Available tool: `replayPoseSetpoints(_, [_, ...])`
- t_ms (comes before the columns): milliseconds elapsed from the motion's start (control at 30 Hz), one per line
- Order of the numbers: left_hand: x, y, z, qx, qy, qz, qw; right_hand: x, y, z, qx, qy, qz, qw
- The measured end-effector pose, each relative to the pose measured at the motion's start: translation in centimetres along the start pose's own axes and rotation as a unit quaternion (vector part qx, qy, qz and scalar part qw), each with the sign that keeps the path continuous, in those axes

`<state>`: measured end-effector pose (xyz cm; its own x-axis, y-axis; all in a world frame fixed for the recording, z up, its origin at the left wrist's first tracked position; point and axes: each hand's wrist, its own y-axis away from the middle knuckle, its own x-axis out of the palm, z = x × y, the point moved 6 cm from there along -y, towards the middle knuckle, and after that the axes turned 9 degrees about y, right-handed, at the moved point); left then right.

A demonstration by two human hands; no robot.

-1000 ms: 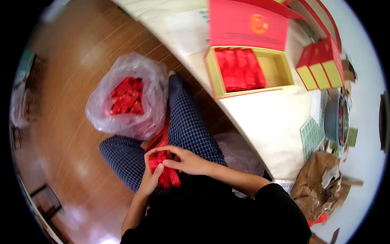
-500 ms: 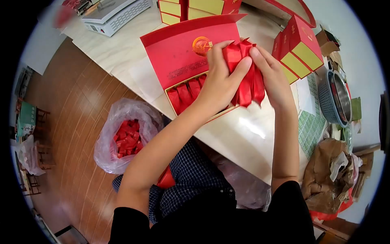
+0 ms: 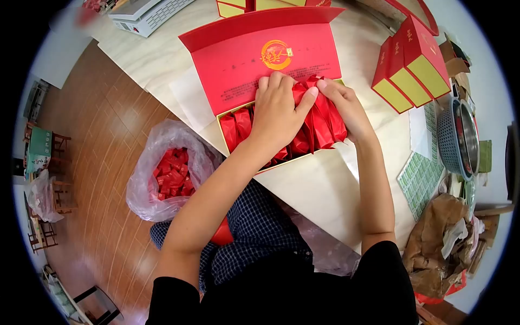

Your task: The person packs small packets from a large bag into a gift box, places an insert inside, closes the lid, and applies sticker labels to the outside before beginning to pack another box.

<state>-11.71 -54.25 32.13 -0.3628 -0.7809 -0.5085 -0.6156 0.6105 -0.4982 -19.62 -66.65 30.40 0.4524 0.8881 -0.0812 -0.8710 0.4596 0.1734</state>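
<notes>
An open red gift box (image 3: 238, 76) with a yellow rim lies on the table, its lid tipped back with a gold emblem and printed text inside. Shiny red foil packets (image 3: 230, 127) stand in a row in its left part. Over the right part, my left hand (image 3: 277, 111) and my right hand (image 3: 348, 107) press a bunch of similar red packets (image 3: 324, 122) between them, low in the box. My left thumb lies against the bunch's left side; my right fingers wrap its right side. My left hand hides the packets beneath it.
A clear plastic bag (image 3: 142, 181) of small red packets stands left, below table height. Closed red-and-yellow boxes (image 3: 414, 65) sit at the right. Behind them is a blue basket (image 3: 449, 138) with a metal bowl. A white appliance (image 3: 146, 16) rests at the back left.
Both hands have brought the bunch of red packets down into the right part of the box. The view has shifted slightly.
</notes>
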Motion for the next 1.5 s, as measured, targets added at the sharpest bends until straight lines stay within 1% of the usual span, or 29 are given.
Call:
replayPoseSetpoints(133, [0.1, -0.1, 0.5, -0.016, 0.010, 0.020, 1.000, -0.2, -0.3, -0.3, -0.014, 0.035, 0.023, 0.999])
replayPoseSetpoints(200, [0.3, -0.2, 0.2, 0.016, -0.024, -0.005, 1.000, -0.2, -0.2, -0.4, -0.018, 0.058, 0.025, 0.998])
replayPoseSetpoints(233, [0.6, -0.1, 0.4, 0.014, -0.024, -0.007, 1.000, -0.3, 0.0, 0.2, -0.074, 0.160, -0.001, 0.984])
replayPoseSetpoints(267, [0.7, 0.0, 0.2, 0.037, -0.067, -0.019, 0.997, -0.2, 0.2, 0.8, -0.129, 0.261, -0.025, 0.956])
replayPoseSetpoints(300, [0.8, 0.1, -0.2, 0.058, -0.109, -0.031, 0.992, 0.0, 0.4, 0.7, -0.131, 0.264, -0.020, 0.955])
replayPoseSetpoints(333, [1.3, 0.1, -0.1, 0.034, -0.136, 0.010, 0.990, 0.1, 0.7, 0.5, -0.123, 0.299, -0.030, 0.946])
replayPoseSetpoints(400, [1.6, 0.1, -0.2, 0.042, -0.157, 0.011, 0.987, 0.5, 0.8, 0.0, -0.128, 0.379, -0.043, 0.916])
replayPoseSetpoints(433, [1.8, 0.1, -0.3, 0.053, -0.179, 0.019, 0.982, 0.8, 0.9, 0.0, -0.134, 0.385, -0.034, 0.912])
replayPoseSetpoints(500, [1.8, -0.1, -0.2, 0.042, -0.184, 0.038, 0.981, 0.7, 1.0, 0.0, -0.122, 0.411, -0.066, 0.901])
replayPoseSetpoints(533, [1.7, 0.1, -0.1, 0.044, -0.153, 0.032, 0.987, 0.7, 0.9, -0.1, -0.163, 0.388, -0.069, 0.905])
replayPoseSetpoints(567, [1.3, 0.5, 0.3, 0.045, -0.124, 0.023, 0.991, 0.5, 1.0, -0.2, -0.158, 0.381, -0.064, 0.909])
replayPoseSetpoints(633, [-2.2, 2.4, -0.4, 0.023, 0.045, -0.011, 0.999, 0.6, 1.6, 0.5, -0.191, 0.446, -0.115, 0.867])
replayPoseSetpoints(667, [-4.3, 3.6, -0.1, 0.027, 0.080, -0.026, 0.996, 0.6, 1.7, 0.8, -0.219, 0.467, -0.146, 0.844])
replayPoseSetpoints(700, [-7.6, 5.4, -0.5, 0.006, 0.107, -0.054, 0.993, 0.8, 2.2, 1.6, -0.189, 0.475, -0.183, 0.840])
replayPoseSetpoints(767, [-12.1, 9.9, 1.7, 0.016, 0.163, -0.135, 0.977, 1.5, 3.8, 3.4, -0.300, 0.455, -0.249, 0.801])
replayPoseSetpoints(800, [-13.9, 12.9, 3.6, -0.037, 0.163, -0.168, 0.972, 2.0, 4.6, 3.8, -0.236, 0.394, -0.259, 0.850])
replayPoseSetpoints(833, [-15.1, 16.2, 5.6, -0.090, 0.164, -0.200, 0.962, 2.8, 5.6, 4.2, -0.341, 0.397, -0.275, 0.806])
replayPoseSetpoints(900, [-16.7, 23.2, 9.9, -0.195, 0.137, -0.226, 0.945, 5.2, 7.3, 3.5, -0.331, 0.348, -0.234, 0.845])
replayPoseSetpoints(967, [-18.6, 29.2, 12.5, -0.280, 0.079, -0.205, 0.935, 10.7, 9.2, 2.7, -0.425, 0.331, -0.133, 0.832])
replayPoseSetpoints(1033, [-20.8, 33.1, 14.3, -0.355, 0.058, -0.180, 0.915, 17.6, 11.1, 2.7, -0.483, 0.380, -0.008, 0.789])
replayPoseSetpoints(1100, [-23.2, 35.4, 16.2, -0.379, 0.051, -0.203, 0.902, 23.8, 11.9, 1.8, -0.468, 0.389, 0.122, 0.784])
replayPoseSetpoints(1167, [-25.6, 36.3, 18.4, -0.370, 0.038, -0.240, 0.897, 29.0, 11.5, -0.7, -0.397, 0.372, 0.223, 0.809])
replayPoseSetpoints(1200, [-26.5, 36.5, 20.0, -0.377, 0.047, -0.242, 0.893, 31.5, 10.8, -2.7, -0.361, 0.357, 0.250, 0.824])
replayPoseSetpoints(1233, [-27.7, 36.7, 21.5, -0.373, 0.043, -0.282, 0.883, 33.9, 9.8, -5.1, -0.324, 0.341, 0.277, 0.838])
replayPoseSetpoints(1267, [-28.9, 36.9, 23.0, -0.371, 0.039, -0.323, 0.870, 36.2, 8.7, -7.8, -0.286, 0.361, 0.276, 0.844])
replayPoseSetpoints(1300, [-29.6, 36.9, 25.1, -0.381, 0.047, -0.330, 0.862, 38.5, 7.4, -10.9, -0.247, 0.381, 0.276, 0.847])
replayPoseSetpoints(1367, [-30.9, 37.5, 29.8, -0.392, 0.157, -0.411, 0.808, 42.9, 4.5, -17.3, -0.185, 0.395, 0.276, 0.857])
replayPoseSetpoints(1433, [-32.3, 37.5, 34.1, -0.390, 0.197, -0.445, 0.782, 47.7, 1.5, -22.6, -0.139, 0.370, 0.297, 0.870])
replayPoseSetpoints(1500, [-33.6, 38.2, 38.3, -0.412, 0.206, -0.449, 0.766, 51.7, -1.9, -30.5, -0.060, 0.361, 0.354, 0.860])
